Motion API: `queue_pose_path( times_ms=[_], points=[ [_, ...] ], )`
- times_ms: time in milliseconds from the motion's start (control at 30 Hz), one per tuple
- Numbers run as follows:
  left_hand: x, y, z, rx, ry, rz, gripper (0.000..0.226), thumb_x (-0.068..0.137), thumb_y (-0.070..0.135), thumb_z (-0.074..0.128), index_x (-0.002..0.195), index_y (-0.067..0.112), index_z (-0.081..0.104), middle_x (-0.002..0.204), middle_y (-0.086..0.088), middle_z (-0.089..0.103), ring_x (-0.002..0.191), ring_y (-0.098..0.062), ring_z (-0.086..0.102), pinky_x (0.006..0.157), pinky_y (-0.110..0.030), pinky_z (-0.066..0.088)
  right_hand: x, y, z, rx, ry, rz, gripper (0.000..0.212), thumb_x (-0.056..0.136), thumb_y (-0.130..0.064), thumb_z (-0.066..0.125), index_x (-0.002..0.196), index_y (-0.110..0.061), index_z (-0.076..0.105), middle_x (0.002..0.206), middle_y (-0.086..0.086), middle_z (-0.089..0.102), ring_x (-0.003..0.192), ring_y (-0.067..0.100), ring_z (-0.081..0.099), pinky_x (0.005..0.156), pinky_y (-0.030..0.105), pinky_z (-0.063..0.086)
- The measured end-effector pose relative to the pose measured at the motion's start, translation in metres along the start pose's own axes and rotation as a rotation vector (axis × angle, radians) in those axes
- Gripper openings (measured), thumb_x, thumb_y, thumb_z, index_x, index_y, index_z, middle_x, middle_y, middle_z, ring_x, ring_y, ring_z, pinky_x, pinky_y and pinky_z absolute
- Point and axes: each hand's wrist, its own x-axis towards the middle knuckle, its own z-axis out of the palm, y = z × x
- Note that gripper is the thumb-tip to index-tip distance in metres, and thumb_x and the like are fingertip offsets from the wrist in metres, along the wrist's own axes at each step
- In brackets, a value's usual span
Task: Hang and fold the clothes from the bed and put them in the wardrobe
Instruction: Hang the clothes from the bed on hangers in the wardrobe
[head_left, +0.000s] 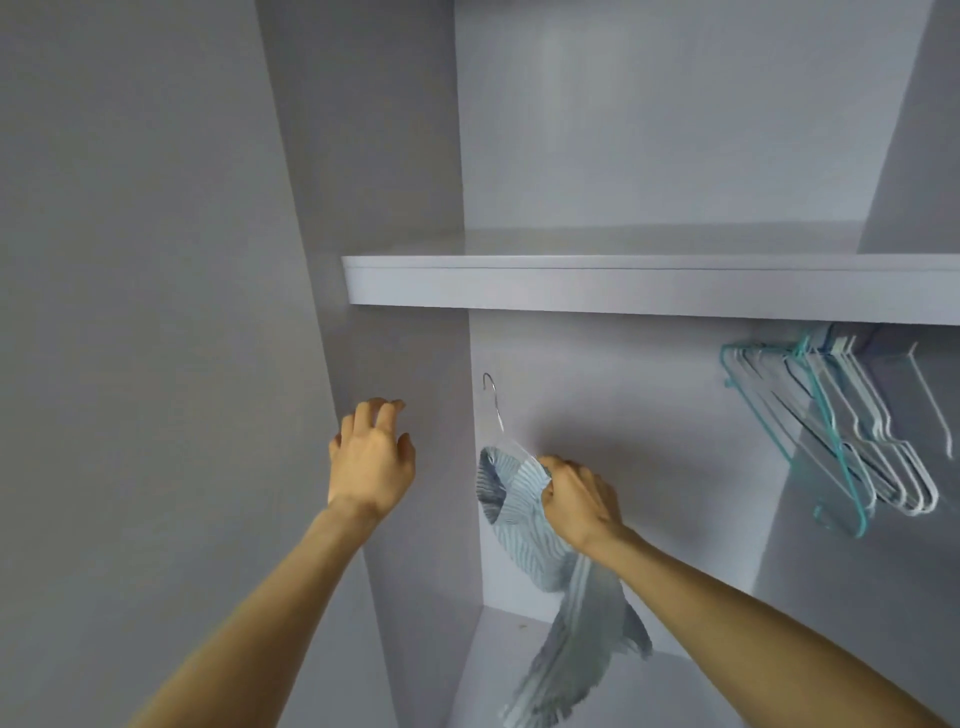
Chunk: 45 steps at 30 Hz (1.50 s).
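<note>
Holding a striped pale-blue garment (540, 525) on a wire hanger (498, 415) at lower centre, right hand (576, 499) clenching cloth and hanger shoulder together. Hovering just left, left hand (371, 462), fingers loosely curled, grasping nothing. Hook pointing up toward the shelf (623, 286); rail hidden beneath it, probably above the spare hangers (841, 431) at right. Fabric trailing limp toward the bottom edge.

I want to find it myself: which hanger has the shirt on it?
Look under the wardrobe shelf, left of the empty hangers. The hanger is in the right hand; only it carries a striped shirt.
</note>
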Motion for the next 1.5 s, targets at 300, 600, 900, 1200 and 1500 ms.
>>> queue_pose_path(
  times_ms=[300,600,900,1200,1500],
  points=[
    [0.087,0.011,-0.013,0.134,0.147,0.2,0.064,0.092,0.016,0.048,0.149,0.021,0.02,0.157,-0.007,0.011,0.142,-0.03,0.011,0.104,-0.048,0.029,0.066,-0.038,0.01,-0.01,0.159,-0.032,0.063,0.093,-0.005,0.039,0.15,-0.02,0.016,0.131,0.008,0.043,0.109,0.031,0.057,0.083,0.034,0.044],
    [0.149,-0.022,0.035,0.222,0.363,0.406,0.097,0.075,0.007,0.062,0.15,0.024,0.004,0.158,-0.015,0.004,0.145,-0.039,0.003,0.112,-0.055,0.018,0.158,-0.065,0.043,0.009,0.26,-0.053,0.062,0.093,-0.007,0.041,0.149,-0.016,0.017,0.136,0.013,0.039,0.112,0.034,0.055,0.084,0.038,0.044],
    [0.158,-0.042,0.035,0.222,0.379,0.483,0.094,0.072,0.001,0.058,0.151,0.018,0.01,0.158,-0.015,0.001,0.145,-0.04,0.001,0.114,-0.05,0.019,0.193,-0.093,0.078,0.095,0.194,0.009,0.046,0.091,-0.006,0.048,0.134,-0.006,0.033,0.133,0.015,0.041,0.112,0.036,0.055,0.083,0.039,0.046],
    [0.142,-0.032,0.024,0.228,0.273,0.417,0.091,0.079,0.007,0.055,0.152,0.021,0.003,0.159,-0.013,-0.006,0.146,-0.036,-0.004,0.114,-0.046,0.02,0.179,-0.079,0.091,0.127,0.012,-0.242,0.056,0.098,-0.026,0.036,0.15,-0.017,0.015,0.144,0.011,0.032,0.129,0.033,0.037,0.1,0.043,0.037],
    [0.048,-0.026,0.004,0.279,0.041,0.314,0.077,0.087,0.01,0.051,0.152,0.023,0.012,0.159,-0.014,0.004,0.146,-0.034,0.002,0.116,-0.051,0.016,0.094,-0.06,0.044,0.124,0.019,-0.411,0.049,0.095,-0.021,0.038,0.143,-0.015,0.034,0.146,0.006,0.032,0.13,0.028,0.037,0.102,0.036,0.036]
  ],
)
